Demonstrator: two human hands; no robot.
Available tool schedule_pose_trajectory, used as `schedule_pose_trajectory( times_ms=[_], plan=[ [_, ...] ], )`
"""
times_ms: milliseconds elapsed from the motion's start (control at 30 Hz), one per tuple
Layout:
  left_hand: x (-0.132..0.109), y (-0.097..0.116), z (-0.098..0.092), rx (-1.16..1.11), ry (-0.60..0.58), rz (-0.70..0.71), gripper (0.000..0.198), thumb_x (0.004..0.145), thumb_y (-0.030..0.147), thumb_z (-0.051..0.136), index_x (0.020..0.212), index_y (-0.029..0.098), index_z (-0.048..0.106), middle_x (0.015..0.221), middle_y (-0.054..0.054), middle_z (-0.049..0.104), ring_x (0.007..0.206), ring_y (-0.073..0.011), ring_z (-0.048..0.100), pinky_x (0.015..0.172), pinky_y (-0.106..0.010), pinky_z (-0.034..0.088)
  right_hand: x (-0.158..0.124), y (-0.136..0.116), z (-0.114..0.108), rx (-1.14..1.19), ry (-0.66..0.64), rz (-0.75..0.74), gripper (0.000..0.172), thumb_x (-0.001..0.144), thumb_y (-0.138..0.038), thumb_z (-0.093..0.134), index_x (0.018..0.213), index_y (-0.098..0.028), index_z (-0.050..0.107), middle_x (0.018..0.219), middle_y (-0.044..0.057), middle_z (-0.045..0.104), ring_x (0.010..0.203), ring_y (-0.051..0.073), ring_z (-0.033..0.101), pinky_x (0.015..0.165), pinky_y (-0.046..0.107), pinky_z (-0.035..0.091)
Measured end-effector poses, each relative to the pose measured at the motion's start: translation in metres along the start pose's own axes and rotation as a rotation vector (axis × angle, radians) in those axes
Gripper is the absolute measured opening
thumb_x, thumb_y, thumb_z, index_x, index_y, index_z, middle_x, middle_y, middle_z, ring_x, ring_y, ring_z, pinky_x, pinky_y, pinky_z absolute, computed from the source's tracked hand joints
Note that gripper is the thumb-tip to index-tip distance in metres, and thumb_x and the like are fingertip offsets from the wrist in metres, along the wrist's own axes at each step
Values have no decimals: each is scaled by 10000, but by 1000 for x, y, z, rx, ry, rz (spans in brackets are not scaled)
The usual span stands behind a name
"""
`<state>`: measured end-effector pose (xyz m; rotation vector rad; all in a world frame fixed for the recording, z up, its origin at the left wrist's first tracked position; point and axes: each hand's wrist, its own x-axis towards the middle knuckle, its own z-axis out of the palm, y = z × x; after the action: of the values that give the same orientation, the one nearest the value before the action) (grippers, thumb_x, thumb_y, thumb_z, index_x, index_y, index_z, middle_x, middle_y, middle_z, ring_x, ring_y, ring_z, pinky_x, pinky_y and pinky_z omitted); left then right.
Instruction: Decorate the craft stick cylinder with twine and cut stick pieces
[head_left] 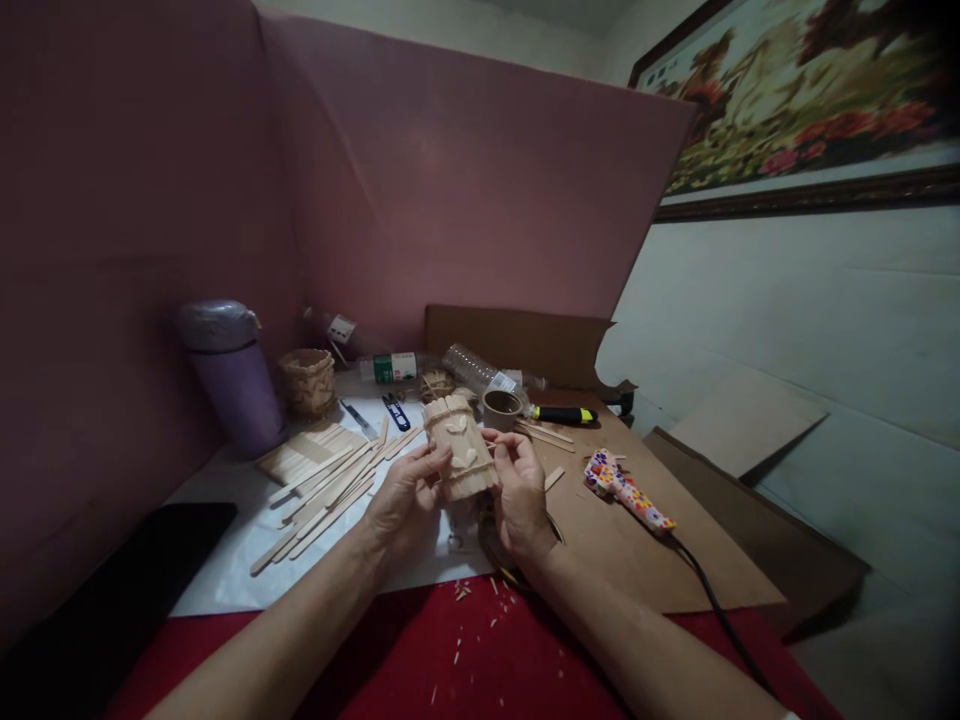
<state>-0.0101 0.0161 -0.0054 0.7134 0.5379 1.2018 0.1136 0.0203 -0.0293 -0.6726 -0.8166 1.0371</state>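
A craft-stick holder [463, 458] is held up at the centre, tilted, with pale leaf-shaped pieces on its face and twisted trim near both ends. My left hand [405, 492] is closed on its left side, thumb in front and the other fingers partly behind. At the right side of the holder, my right hand [519, 485] is closed in a pinch. A thin pale bit shows at those fingertips, too small to name. Loose craft sticks [330, 495] lie fanned out left of my left hand.
A floral hot glue gun [628, 490] with a black cord lies on brown cardboard [675, 560] at right. Behind are a tape roll [502, 408], a yellow-black cutter [564, 414], plastic bottles [474, 367], and a woven basket [307, 382]. A purple tumbler [236, 385] stands left.
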Motion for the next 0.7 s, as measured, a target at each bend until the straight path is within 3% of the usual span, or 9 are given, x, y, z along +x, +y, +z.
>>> schedule_pose_trajectory(
  times_ms=[167,333,533,700],
  plan=[
    [-3,0,2,-62,-27,-36,318,732,181,749,1020,131,623,956,-111,709,850,-231,685,809,-394,551,0,0,-3,-60,8,23,251,767,-395,708,839,-221,542,1016,31,695,879,192,642,804,341,503],
    [-5,-2,10,-10,58,59,488,649,181,820,1067,168,569,967,-78,698,796,-209,685,766,-394,564,-7,-3,-7,-219,97,-134,187,861,-389,626,880,-213,566,1053,51,693,985,198,618,905,361,451],
    [-6,-4,14,82,108,126,522,641,244,843,1069,170,555,947,-66,693,763,-189,682,692,-326,563,-26,-10,2,-169,-94,-124,96,928,-330,567,905,-243,533,1194,49,682,1134,215,609,1013,420,418],
    [-9,-2,17,36,58,112,528,647,223,828,1104,179,569,1007,-79,695,845,-208,686,753,-322,544,-19,-7,-1,-175,-82,-98,112,902,-332,601,887,-239,540,1204,52,683,1124,221,623,1001,420,440]
  ],
)
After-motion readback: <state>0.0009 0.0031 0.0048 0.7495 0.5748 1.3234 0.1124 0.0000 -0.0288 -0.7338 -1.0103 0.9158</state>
